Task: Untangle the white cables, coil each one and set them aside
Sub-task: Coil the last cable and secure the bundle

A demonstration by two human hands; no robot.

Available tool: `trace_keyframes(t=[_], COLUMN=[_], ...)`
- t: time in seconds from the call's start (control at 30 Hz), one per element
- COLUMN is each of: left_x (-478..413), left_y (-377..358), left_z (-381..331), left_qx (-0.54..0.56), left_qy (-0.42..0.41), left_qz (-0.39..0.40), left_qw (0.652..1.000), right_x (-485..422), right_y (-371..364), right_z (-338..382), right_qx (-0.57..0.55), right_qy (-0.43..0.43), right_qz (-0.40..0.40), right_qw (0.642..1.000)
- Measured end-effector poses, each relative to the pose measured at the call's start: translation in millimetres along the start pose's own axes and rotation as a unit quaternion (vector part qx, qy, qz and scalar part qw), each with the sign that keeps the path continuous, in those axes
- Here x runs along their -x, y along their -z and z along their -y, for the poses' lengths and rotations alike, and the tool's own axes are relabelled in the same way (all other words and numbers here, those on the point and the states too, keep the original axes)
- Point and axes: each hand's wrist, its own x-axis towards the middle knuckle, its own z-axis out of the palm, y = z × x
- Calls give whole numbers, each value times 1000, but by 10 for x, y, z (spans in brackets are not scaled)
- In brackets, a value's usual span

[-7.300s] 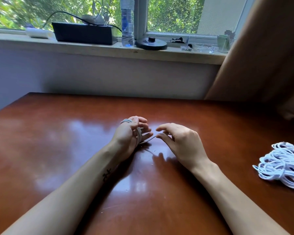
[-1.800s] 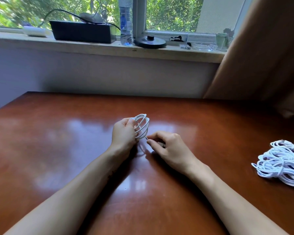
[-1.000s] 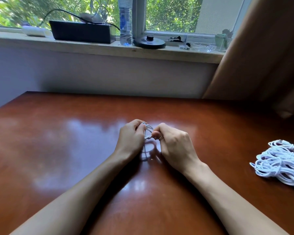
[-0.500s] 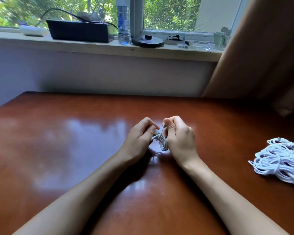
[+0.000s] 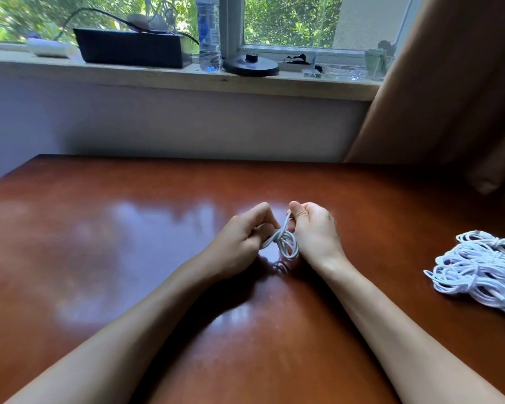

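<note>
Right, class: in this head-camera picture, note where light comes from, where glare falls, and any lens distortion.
Head view throughout: daylight enters through the window; pale glare patches lie on the glossy table, left of the left hand; the coiled cable reflects faintly beneath itself; the forearms stretch toward the corners, likely wide-angle distortion.

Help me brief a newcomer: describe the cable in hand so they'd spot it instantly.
Find the reddish-brown table under the window. At its middle, the left hand and right hand hold a small white cable coil between them. Unlike the big loose pile of white cables at the table's right edge, it is one tight bundle.
</note>
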Motion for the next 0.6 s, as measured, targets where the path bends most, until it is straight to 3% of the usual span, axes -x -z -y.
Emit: trace_keyframes(t=[0.13,0.2,0.33,0.6], left_x=[-1,17,7,-72], left_y=[13,-16,-55,-46], left_z=[9,-17,-46,-105], left_qx=[7,100,316,441], left_qy=[26,55,91,167], left_qz=[19,21,-4,-95], left_qw=[999,993,944,877], right_x=[-29,-36,-53,-45], right_y=[-10,-2,53,-7], right_z=[-17,-13,6,-106], right_qx=[-19,-68,-181,-101], right_qy=[-14,-29,-44,60], right_qz=[33,68,122,109], right_qw=[999,995,975,987])
